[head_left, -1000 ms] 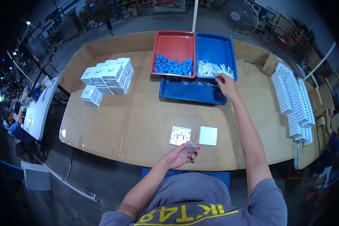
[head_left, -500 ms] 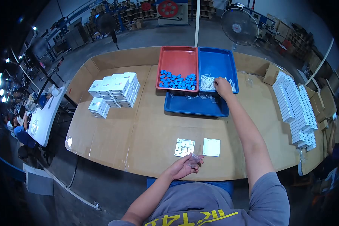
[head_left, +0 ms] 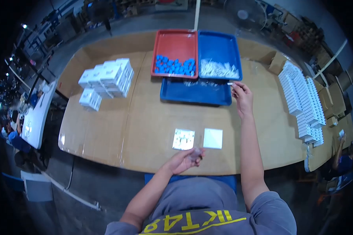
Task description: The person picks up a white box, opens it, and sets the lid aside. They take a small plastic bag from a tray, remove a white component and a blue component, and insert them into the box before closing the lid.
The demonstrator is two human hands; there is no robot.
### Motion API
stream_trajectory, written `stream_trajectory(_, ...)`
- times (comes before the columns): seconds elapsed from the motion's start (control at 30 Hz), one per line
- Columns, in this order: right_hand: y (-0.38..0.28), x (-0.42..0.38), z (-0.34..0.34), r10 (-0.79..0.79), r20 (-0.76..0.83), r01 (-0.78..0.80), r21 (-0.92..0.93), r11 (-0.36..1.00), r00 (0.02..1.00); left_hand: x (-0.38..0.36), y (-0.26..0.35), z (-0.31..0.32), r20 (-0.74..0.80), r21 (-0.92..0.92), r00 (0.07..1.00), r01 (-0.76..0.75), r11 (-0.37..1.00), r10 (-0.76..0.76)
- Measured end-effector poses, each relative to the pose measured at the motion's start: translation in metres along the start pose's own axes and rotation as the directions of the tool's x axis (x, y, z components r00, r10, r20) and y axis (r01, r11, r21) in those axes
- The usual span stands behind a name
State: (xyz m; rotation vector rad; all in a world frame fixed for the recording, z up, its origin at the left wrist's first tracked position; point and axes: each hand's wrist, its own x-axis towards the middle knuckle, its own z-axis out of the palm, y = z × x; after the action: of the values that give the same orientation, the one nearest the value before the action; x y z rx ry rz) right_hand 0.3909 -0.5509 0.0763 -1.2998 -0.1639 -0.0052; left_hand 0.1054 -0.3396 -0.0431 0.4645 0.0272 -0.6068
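My left hand (head_left: pixel 183 161) holds a small clear plastic bag (head_left: pixel 195 154) just below a white square plate with a dark pattern (head_left: pixel 183 139). A plain white square plate (head_left: pixel 213 138) lies to the right of it. My right hand (head_left: pixel 242 95) pinches a small white piece (head_left: pixel 230 84) near the front right corner of the blue tray (head_left: pixel 219 43), which holds a heap of white pieces (head_left: pixel 217 69). Blue pieces (head_left: pixel 174 65) lie in the red tray (head_left: pixel 176 43) beside it.
Another blue tray (head_left: pixel 196 98) sits in front of the two trays. Stacked white boxes (head_left: pixel 106 78) stand at the left, stacked white parts (head_left: pixel 302 102) at the right. Cardboard walls (head_left: pixel 121 44) edge the table. People are at other tables on both sides.
My right hand has come out of the blue tray toward me with a white piece. The view has shifted, so the table appears higher. My left hand still holds the bag.
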Motion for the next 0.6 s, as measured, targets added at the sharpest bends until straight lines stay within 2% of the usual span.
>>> stream_trajectory(0.17,0.025,-0.138,0.013,0.215,0.126,-0.185,-0.217,0.958,0.968,-0.002,0.003,0.007,0.007,-0.096,1.000,-0.012,0.995,0.013)
stream_trajectory(0.3,0.031,-0.182,0.013,0.324,0.297,-0.234,-0.300,0.925,0.898,-0.002,0.008,0.013,-0.043,-0.077,0.999,0.003,0.997,-0.007)
stream_trajectory(0.4,0.011,-0.185,0.017,0.352,0.411,-0.163,-0.428,0.889,0.841,-0.001,0.005,0.009,-0.049,-0.062,0.999,0.004,0.998,-0.007)
stream_trajectory(0.5,0.001,-0.177,0.024,0.333,0.548,-0.018,-0.501,0.865,0.768,0.000,0.007,0.012,-0.034,-0.051,0.999,-0.011,0.999,0.010)
stream_trajectory(0.6,0.008,-0.170,0.026,0.321,0.674,0.057,-0.474,0.879,0.665,-0.002,0.008,0.015,-0.034,-0.034,0.999,-0.022,0.999,0.021)
